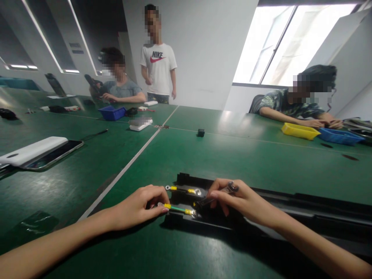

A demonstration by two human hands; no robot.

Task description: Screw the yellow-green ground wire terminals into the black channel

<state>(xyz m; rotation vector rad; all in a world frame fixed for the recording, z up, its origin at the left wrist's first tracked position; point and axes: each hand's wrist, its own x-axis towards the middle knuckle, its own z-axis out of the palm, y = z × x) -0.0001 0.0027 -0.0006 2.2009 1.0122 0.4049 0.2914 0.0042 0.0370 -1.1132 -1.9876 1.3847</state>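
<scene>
My left hand (147, 205) pinches the near ring-terminal end of a short green wire (178, 209) with yellow sleeves. The wire's other ring end lies at a shiny fastener in a black metal channel (200, 224). Beside it, a dark wire with yellow-sleeved ring terminals (182, 190) reaches from the channel past its open end. My right hand (229, 195) is closed around a slim dark pen-shaped tool (207, 201), whose exact kind I cannot make out. Its tip points down into the channel, close to the green wire's fastened end; contact is unclear.
The channel runs right across the green table (162, 252). A phone (54, 155) and white case (35, 151) lie left. Farther off are a small black block (200, 133), blue bin (112, 112), yellow tray (300, 131) and blue tray (340, 136). Two people sit; one stands.
</scene>
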